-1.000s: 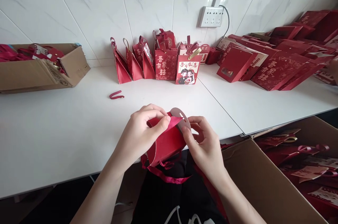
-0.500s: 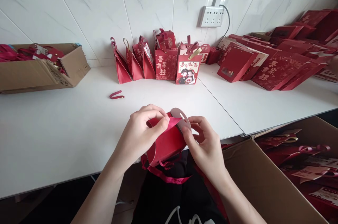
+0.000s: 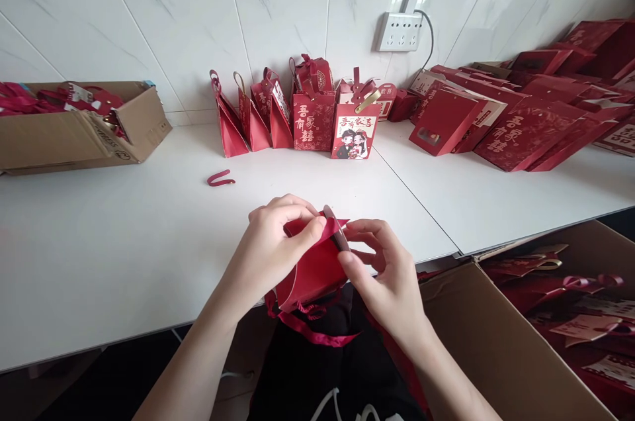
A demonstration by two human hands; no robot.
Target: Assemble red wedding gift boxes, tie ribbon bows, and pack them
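A red gift box [image 3: 313,270] is between my hands at the table's front edge, above my lap. My left hand [image 3: 278,239] is closed, pinching a dark pink ribbon [image 3: 331,228] between thumb and finger. The ribbon's pointed end passes through the slot of a grey oval tag [image 3: 342,241], seen nearly edge-on. My right hand [image 3: 385,262] holds the tag's lower edge at its thumb; its index finger is by the ribbon's tip. Whether that finger touches the tip I cannot tell. A twisted red cord [image 3: 311,310] and a loose ribbon tail [image 3: 320,339] hang below the box.
A strap [image 3: 221,178] lies on the white table [image 3: 149,229]. Finished-looking red boxes [image 3: 313,120] stand along the wall. More boxes [image 3: 520,130] pile up at right. An open carton [image 3: 64,143] is at left, another carton [image 3: 446,315] at lower right.
The tag has turned from showing its face to nearly edge-on. The ribbon's end now pokes out past the tag on the right, and my right index finger has moved to its tip.
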